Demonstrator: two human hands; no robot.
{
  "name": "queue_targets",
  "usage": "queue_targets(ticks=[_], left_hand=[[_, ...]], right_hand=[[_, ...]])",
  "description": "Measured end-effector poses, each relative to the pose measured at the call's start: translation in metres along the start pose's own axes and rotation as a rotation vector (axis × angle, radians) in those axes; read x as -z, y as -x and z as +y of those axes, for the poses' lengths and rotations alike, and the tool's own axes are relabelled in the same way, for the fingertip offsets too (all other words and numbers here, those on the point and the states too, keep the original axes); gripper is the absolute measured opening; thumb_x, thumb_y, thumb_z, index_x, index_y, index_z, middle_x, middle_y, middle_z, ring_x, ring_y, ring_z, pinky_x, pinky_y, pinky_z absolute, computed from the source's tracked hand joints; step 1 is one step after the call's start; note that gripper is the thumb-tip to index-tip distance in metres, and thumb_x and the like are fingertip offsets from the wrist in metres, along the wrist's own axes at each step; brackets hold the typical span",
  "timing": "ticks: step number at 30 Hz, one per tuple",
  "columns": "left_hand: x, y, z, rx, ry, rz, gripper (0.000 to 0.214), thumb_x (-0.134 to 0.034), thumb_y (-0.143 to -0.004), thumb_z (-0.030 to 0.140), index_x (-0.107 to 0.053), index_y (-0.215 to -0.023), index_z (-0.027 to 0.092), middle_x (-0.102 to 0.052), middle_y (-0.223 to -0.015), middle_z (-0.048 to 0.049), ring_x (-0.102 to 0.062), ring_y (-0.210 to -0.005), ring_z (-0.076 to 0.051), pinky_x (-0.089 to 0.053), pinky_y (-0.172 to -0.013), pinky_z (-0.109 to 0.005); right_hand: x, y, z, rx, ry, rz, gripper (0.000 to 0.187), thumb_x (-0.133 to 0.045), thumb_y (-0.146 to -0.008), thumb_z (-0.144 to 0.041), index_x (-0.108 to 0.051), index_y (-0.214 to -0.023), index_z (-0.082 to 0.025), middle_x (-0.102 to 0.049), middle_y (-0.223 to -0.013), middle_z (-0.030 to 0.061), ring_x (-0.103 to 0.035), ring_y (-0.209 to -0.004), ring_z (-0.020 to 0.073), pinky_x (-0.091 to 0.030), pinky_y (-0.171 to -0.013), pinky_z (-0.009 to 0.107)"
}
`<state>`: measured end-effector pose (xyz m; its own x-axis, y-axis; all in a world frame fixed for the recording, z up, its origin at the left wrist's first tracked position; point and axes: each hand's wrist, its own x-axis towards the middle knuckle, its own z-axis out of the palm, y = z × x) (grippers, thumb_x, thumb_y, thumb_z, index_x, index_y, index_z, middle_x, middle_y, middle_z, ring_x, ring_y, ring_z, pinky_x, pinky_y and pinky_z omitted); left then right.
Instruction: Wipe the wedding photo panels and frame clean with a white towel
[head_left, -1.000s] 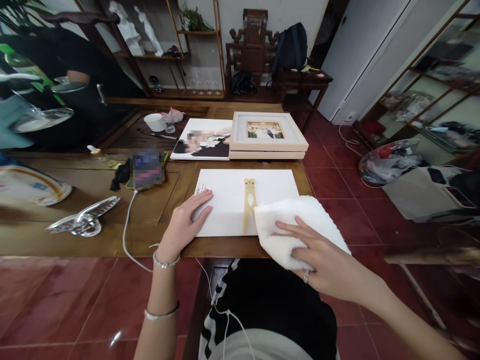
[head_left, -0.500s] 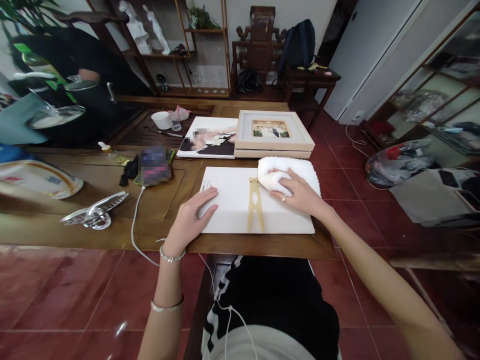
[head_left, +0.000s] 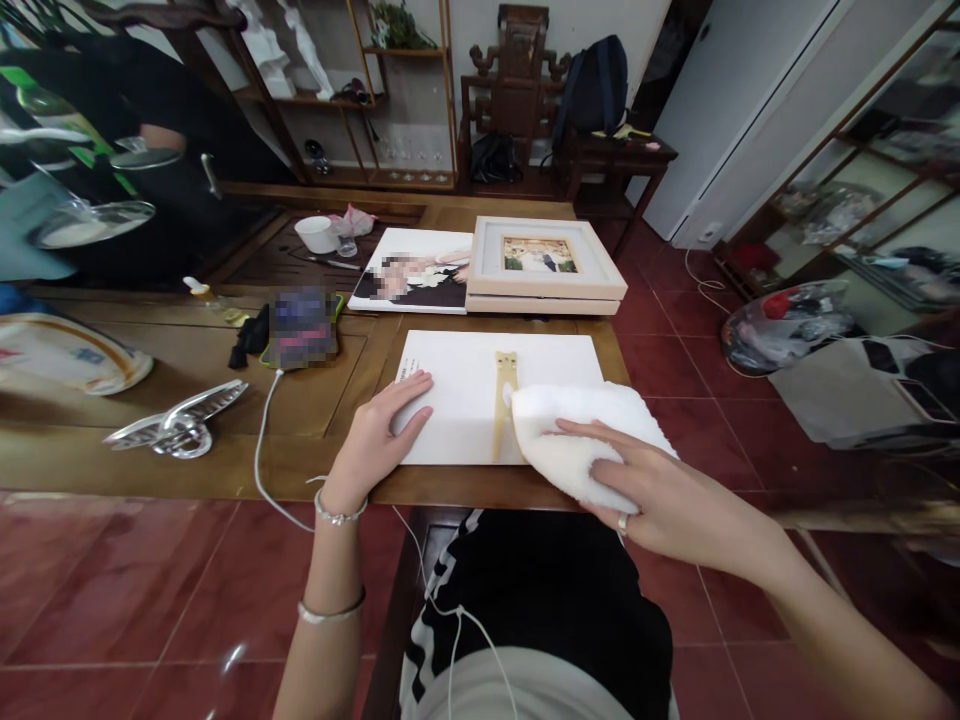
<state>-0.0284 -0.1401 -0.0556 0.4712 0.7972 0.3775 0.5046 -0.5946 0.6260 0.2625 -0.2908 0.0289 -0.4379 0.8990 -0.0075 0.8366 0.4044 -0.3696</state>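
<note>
A white board point(head_left: 450, 400) lies flat near the table's front edge, with a tan A-shaped stand leg point(head_left: 504, 370) on its middle. My left hand point(head_left: 382, 425) rests on the board's left side, fingers stretched out and holding nothing. In my right hand point(head_left: 637, 480) is a bunched white fluffy cloth point(head_left: 570, 430), gripped between thumb and fingers. The cloth covers the board's lower right corner and part of the stand leg's right side.
Behind the board are a light wooden picture frame point(head_left: 547, 285) and a photo panel point(head_left: 412, 290). To the left lie a phone point(head_left: 304, 328) with a white cable point(head_left: 260, 450) and a silver winged ornament point(head_left: 180, 420). A white cup point(head_left: 316, 235) stands farther back.
My right hand has drawn the cloth toward me and slightly right, from the board's upper right to its lower right corner. My left hand stays in place on the board.
</note>
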Motion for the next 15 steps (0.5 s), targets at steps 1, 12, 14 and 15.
queue_targets(ticks=[1, 12, 14, 15], left_hand=[[0.0, 0.0, 0.0, -0.001, 0.002, -0.001, 0.036, -0.056, -0.089, 0.032, -0.062, -0.122, 0.017, -0.062, -0.129, -0.0081, -0.054, -0.124, -0.023, -0.038, -0.111, -0.043], [0.0, 0.001, -0.002, -0.014, -0.008, -0.004, 0.036, -0.055, -0.089, 0.031, -0.061, -0.123, 0.018, -0.061, -0.13, -0.0079, -0.053, -0.125, -0.023, -0.038, -0.111, -0.043], [0.0, 0.001, -0.002, -0.017, -0.011, -0.006, 0.036, -0.055, -0.089, 0.03, -0.061, -0.123, 0.018, -0.061, -0.13, -0.0079, -0.053, -0.125, -0.023, -0.038, -0.111, -0.043], [0.0, 0.001, -0.002, -0.018, -0.012, -0.005, 0.036, -0.055, -0.089, 0.03, -0.061, -0.123, 0.018, -0.061, -0.13, -0.0079, -0.053, -0.125, -0.023, -0.038, -0.111, -0.043]], right_hand=[[0.002, 0.002, 0.0, -0.002, 0.008, 0.01, 0.029, -0.049, -0.072, 0.001, -0.059, -0.083, -0.024, -0.035, -0.151, -0.0019, -0.035, -0.137, 0.0268, -0.042, -0.109, 0.046], [-0.004, -0.065, 0.04, -0.052, 0.339, 0.227, 0.055, -0.034, -0.074, 0.012, -0.064, -0.107, -0.021, -0.025, -0.155, 0.0047, -0.023, -0.141, 0.036, -0.03, -0.106, 0.068], [-0.013, -0.084, 0.047, -0.068, 0.362, 0.158, 0.061, -0.036, -0.071, 0.012, -0.061, -0.116, -0.019, -0.027, -0.154, 0.0079, -0.025, -0.139, 0.0389, -0.03, -0.103, 0.07], [-0.017, -0.092, 0.05, -0.07, 0.364, 0.138, 0.062, -0.037, -0.07, 0.011, -0.059, -0.12, -0.019, -0.028, -0.154, 0.0087, -0.024, -0.139, 0.0397, -0.03, -0.102, 0.071]])
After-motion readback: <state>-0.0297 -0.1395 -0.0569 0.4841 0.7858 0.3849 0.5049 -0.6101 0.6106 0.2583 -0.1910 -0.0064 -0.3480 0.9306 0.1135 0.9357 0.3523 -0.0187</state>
